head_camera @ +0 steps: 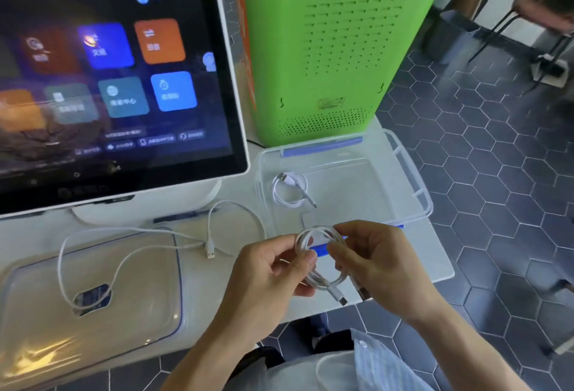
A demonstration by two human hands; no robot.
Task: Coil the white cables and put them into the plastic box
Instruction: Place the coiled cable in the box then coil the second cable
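Holding: white cable coil point(321, 261), pinched between left hand point(273, 269) and right hand point(371, 261), fingers curled round its loops.
Plastic box point(413, 179): at 12 o'clock, one coiled cable point(290, 189) inside.
Loose cable point(136, 251): at 9 o'clock, draped over box lid point(93, 313).

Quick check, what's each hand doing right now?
Left hand: pinches the left side of the coiled white cable.
Right hand: grips the right side of the same coil, just in front of the plastic box.
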